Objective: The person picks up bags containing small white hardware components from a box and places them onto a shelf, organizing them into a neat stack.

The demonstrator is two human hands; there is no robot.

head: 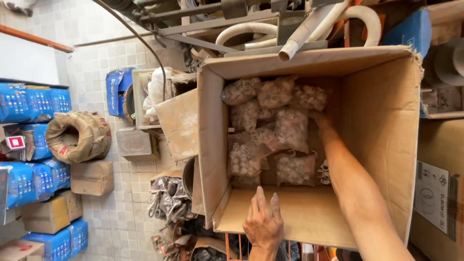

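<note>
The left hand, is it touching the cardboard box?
Touching. The head view shows the left hand lying flat on the near flap of the box, fingers pressed against the cardboard with no gap.

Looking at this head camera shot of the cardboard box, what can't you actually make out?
- Right hand: its fingers are buried among the clear bags, so any grasp is hidden.
- Bag contents: small pale pieces, too small and blurred to identify.
- Cardboard box: its floor under the bags is covered.
- Left hand: rests on the near flap; wrist cut off by the bottom edge.
</note>
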